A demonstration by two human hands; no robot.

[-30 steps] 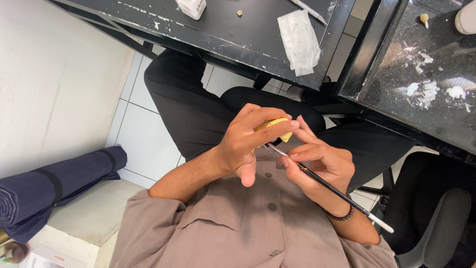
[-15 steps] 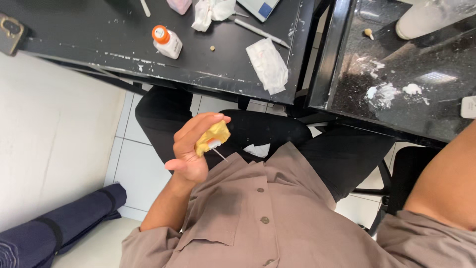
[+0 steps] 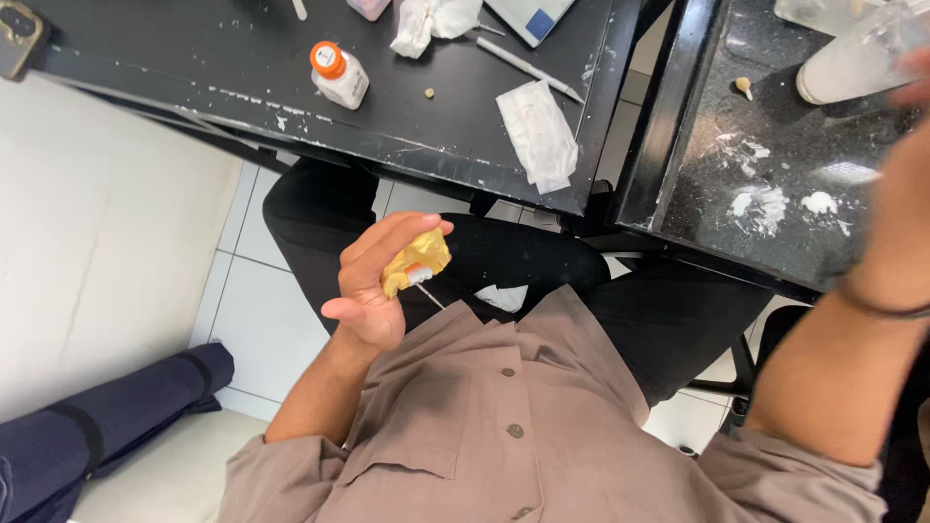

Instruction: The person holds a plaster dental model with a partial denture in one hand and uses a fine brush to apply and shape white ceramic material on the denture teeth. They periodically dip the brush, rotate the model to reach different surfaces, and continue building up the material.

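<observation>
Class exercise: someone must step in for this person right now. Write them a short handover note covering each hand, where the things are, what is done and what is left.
Left hand: raised over the lap, fingers pinching a small yellow moulded lump with a thin white-tipped stick against it.
Right hand: lifted toward the black desk, blurred at the frame edge; whether it grips anything cannot be told.
On the desk: white bottle with orange cap, folded white tissue, white powder patches.
Done or left: not visible from this view.

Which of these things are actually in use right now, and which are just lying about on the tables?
In use: left hand holding yellow lump; right hand raised over the speckled counter.
Lying about: orange-capped bottle, folded wipe, crumpled tissue, blue roll.
</observation>
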